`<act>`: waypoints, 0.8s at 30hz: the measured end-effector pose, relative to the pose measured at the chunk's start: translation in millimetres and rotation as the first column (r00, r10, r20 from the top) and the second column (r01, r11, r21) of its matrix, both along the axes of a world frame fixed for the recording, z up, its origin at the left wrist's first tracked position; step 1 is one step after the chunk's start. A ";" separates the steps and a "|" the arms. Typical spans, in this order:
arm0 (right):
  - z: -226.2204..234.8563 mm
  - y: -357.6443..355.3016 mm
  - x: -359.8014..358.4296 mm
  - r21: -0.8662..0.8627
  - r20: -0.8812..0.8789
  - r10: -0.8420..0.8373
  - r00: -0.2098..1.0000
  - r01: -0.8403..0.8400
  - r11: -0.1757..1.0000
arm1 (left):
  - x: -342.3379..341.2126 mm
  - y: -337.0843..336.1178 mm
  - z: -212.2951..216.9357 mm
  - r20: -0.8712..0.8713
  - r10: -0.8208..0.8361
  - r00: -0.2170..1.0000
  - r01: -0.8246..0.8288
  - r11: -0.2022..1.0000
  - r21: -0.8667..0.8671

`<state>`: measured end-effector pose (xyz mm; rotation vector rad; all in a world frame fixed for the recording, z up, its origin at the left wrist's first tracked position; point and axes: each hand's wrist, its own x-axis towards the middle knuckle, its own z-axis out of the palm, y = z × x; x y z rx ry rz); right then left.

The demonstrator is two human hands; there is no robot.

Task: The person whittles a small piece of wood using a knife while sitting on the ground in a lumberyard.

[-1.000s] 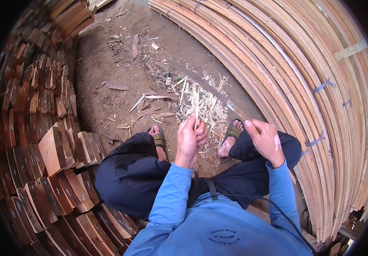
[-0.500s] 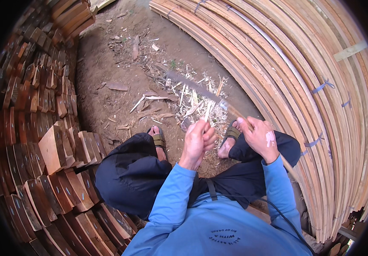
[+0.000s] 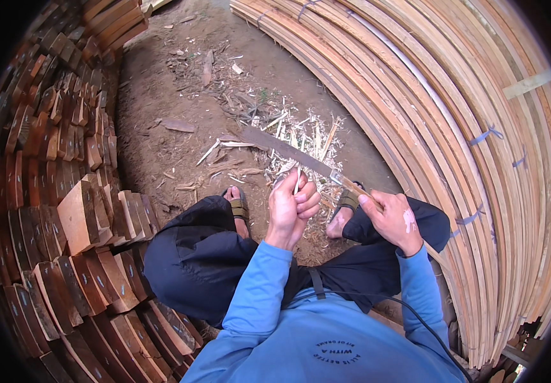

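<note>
Sitting low on the bare dirt ground (image 3: 154, 102), the person wears a blue long-sleeved shirt (image 3: 326, 332) and dark trousers (image 3: 205, 262), knees spread, with sandalled feet (image 3: 237, 203) planted just ahead. The left hand (image 3: 293, 207) is curled into a fist around a thin pale sliver of wood (image 3: 297, 180) that stands nearly upright out of the top of the fingers. The right hand (image 3: 393, 220) is wrapped tight around the wooden handle of a long knife (image 3: 288, 150), whose dark flat blade runs up and to the left, crossing just beyond the left fist and close to the tip of the sliver; whether blade and sliver touch cannot be told. Past the hands, pale wood shavings (image 3: 310, 137) lie scattered over the ground between the feet and further out toward the middle of the dirt patch. Along the left edge of the ground rises a stack of short reddish-brown wood blocks (image 3: 65, 210), cut ends facing in. Along the right edge, long pale wooden slats (image 3: 454, 115) are piled in bundles, some tied with blue string (image 3: 485, 134).
</note>
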<state>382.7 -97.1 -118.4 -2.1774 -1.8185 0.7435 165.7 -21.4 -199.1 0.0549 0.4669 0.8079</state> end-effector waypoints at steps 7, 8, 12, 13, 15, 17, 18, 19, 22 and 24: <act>-5.6 15.3 -2.5 0.029 0.120 -0.024 0.993 0.021 0.999 | -1.5 -1.8 9.8 -0.065 -0.091 0.994 0.101 0.982 0.163; -10.2 19.8 -1.0 0.088 0.097 -0.091 0.991 0.082 0.993 | -1.3 -2.2 9.3 -0.117 -0.132 0.984 0.154 0.966 0.207; -10.4 31.8 2.8 0.151 0.032 -0.188 0.982 0.182 0.972 | 8.7 -20.6 28.8 -0.137 -0.238 0.962 0.265 0.933 0.243; -7.9 33.0 3.7 0.126 0.028 -0.173 0.984 0.168 0.978 | 7.6 -16.0 28.7 -0.181 -0.153 0.972 0.191 0.956 0.223; -11.9 24.3 4.9 0.133 -0.006 -0.122 0.992 0.122 0.984 | -2.6 2.8 15.3 -0.128 0.086 0.988 -0.066 0.986 0.151; -14.3 10.9 2.6 0.118 -0.073 -0.101 0.992 0.109 0.987 | -4.6 3.8 12.3 -0.150 0.101 0.983 -0.090 0.993 0.081; 3.4 11.4 -5.4 0.008 -0.092 -0.090 0.992 0.091 0.996 | -4.9 2.5 10.1 -0.137 0.090 0.987 -0.082 0.994 0.068; 7.1 8.6 -7.6 -0.030 -0.082 -0.067 0.994 0.065 0.997 | -5.1 1.3 8.5 -0.122 0.079 0.989 -0.073 0.996 0.055; 6.6 1.0 -8.1 -0.097 -0.041 -0.015 0.999 0.011 0.995 | -6.9 0.5 8.8 -0.084 0.042 0.996 -0.035 0.996 0.079; -4.3 1.2 -7.2 -0.005 -0.062 -0.041 0.997 0.040 0.999 | -1.3 -1.7 11.0 -0.052 0.012 0.999 -0.007 0.995 0.101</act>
